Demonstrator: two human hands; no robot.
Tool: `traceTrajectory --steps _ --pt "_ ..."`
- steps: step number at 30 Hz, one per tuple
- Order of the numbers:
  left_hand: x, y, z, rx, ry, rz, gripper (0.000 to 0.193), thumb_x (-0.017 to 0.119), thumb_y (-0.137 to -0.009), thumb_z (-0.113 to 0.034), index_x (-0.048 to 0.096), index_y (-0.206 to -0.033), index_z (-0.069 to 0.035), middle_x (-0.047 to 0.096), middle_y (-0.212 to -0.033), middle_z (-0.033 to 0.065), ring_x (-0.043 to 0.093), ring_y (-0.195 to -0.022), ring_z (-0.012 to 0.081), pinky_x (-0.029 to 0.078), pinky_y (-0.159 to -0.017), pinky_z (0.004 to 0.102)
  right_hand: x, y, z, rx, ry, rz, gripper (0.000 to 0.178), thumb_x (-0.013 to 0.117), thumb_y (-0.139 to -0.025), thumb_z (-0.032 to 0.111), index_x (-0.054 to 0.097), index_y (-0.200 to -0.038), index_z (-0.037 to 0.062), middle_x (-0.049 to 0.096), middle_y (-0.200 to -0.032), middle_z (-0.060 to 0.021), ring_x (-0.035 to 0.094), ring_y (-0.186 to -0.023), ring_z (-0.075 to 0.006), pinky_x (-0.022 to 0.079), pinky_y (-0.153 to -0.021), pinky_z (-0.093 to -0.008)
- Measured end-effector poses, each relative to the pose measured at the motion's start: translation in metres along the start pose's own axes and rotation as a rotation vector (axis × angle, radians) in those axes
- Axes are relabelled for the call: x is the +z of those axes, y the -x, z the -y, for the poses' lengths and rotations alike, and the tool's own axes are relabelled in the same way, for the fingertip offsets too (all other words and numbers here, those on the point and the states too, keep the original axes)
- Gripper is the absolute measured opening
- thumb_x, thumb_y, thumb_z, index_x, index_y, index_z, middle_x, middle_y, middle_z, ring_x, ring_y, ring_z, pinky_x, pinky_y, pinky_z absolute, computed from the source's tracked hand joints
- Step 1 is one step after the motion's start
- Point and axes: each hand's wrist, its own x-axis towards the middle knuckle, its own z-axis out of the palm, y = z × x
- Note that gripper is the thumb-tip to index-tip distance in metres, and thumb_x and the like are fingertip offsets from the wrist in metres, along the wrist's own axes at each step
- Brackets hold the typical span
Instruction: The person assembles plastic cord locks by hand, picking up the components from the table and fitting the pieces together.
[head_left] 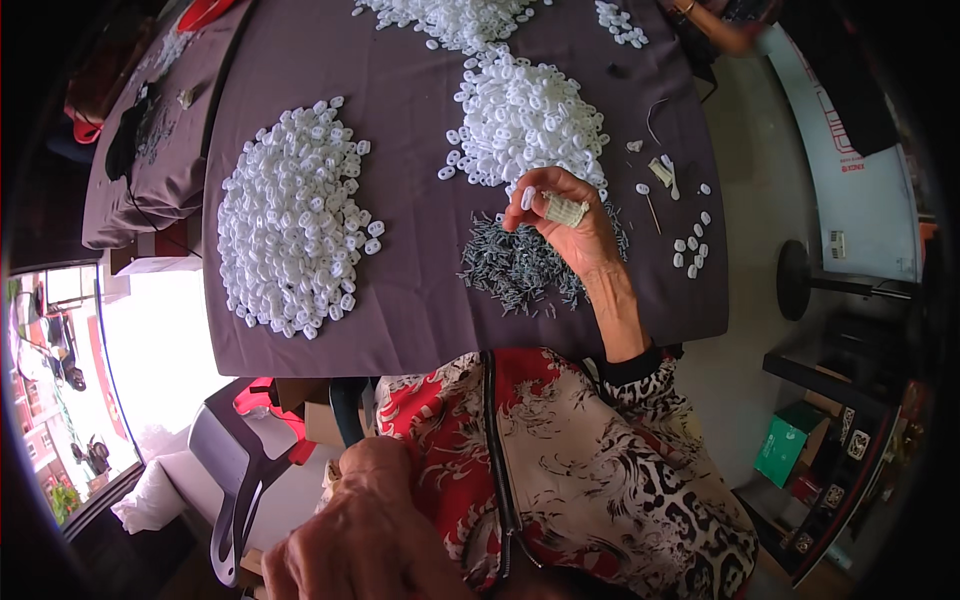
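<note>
My right hand (575,225) is raised over the near edge of a white pile, palm partly turned up. Its fingertips pinch a small white oval plastic piece (528,198). A pale ribbed wrap (565,210) sits around one finger. Beneath that hand lies a heap of small dark grey pins (515,265). Just beyond it is a heap of white oval plastic pieces (530,115). My left hand (350,525) is close to the camera at the lower edge, away from the table. Its back and knuckles show; the fingertips are hidden, so any held thing cannot be seen.
Another large heap of white pieces (290,220) covers the left of the brown tablecloth (410,290). Several loose white pieces (690,245) and a thin stick (653,212) lie at right. A grey plastic chair (235,470) stands lower left. Another person's arm (715,28) shows top right.
</note>
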Motion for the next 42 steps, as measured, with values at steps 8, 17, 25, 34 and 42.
traceTrajectory --steps 8,17,25,34,42 --pt "-0.053 -0.041 0.021 -0.041 -0.636 -0.067 0.007 0.06 -0.08 -0.005 0.055 -0.082 -0.001 0.057 -0.07 0.0044 0.054 -0.063 0.0116 0.044 -0.058 0.0255 0.025 0.012 0.03 -0.098 0.243 -0.096 0.018 0.06 -0.08 0.006 0.057 -0.096 -0.0026 0.06 -0.077 -0.008 0.058 -0.069 -0.0173 0.048 -0.065 -0.0305" --pt "-0.08 -0.062 0.041 -0.176 -0.552 -0.053 0.013 0.064 -0.078 -0.008 0.059 -0.087 0.0 0.062 -0.076 0.0067 0.054 -0.064 0.0103 0.046 -0.062 0.0243 0.045 0.022 0.05 -0.176 0.392 -0.174 0.024 0.06 -0.077 0.002 0.057 -0.101 -0.0035 0.062 -0.086 -0.0066 0.058 -0.072 -0.0136 0.047 -0.066 -0.0263" --pt "-0.08 -0.064 0.046 -0.205 -0.549 -0.039 0.012 0.064 -0.077 -0.006 0.06 -0.087 0.0 0.064 -0.079 0.008 0.054 -0.065 0.0099 0.045 -0.062 0.0236 0.051 0.024 0.053 -0.158 0.567 -0.169 0.023 0.06 -0.077 0.002 0.059 -0.1 -0.0022 0.062 -0.088 -0.0057 0.057 -0.079 -0.0093 0.043 -0.074 -0.0213" --pt "-0.079 -0.066 0.047 -0.174 -0.608 -0.006 0.01 0.062 -0.079 -0.005 0.06 -0.087 0.0 0.061 -0.075 0.0058 0.055 -0.066 0.0108 0.045 -0.063 0.024 0.054 0.022 0.057 -0.279 0.768 -0.15 0.021 0.057 -0.079 0.001 0.059 -0.099 -0.002 0.06 -0.085 -0.0046 0.059 -0.074 -0.0113 0.045 -0.069 -0.0221" --pt "-0.083 -0.068 0.047 -0.138 -0.61 0.01 0.015 0.064 -0.077 -0.005 0.06 -0.09 0.001 0.061 -0.076 0.005 0.055 -0.065 0.0105 0.046 -0.063 0.0241 0.054 0.019 0.055 -0.313 0.769 -0.174 0.02 0.057 -0.078 0.0 0.06 -0.098 -0.0014 0.061 -0.084 -0.0052 0.059 -0.072 -0.0117 0.045 -0.068 -0.022"
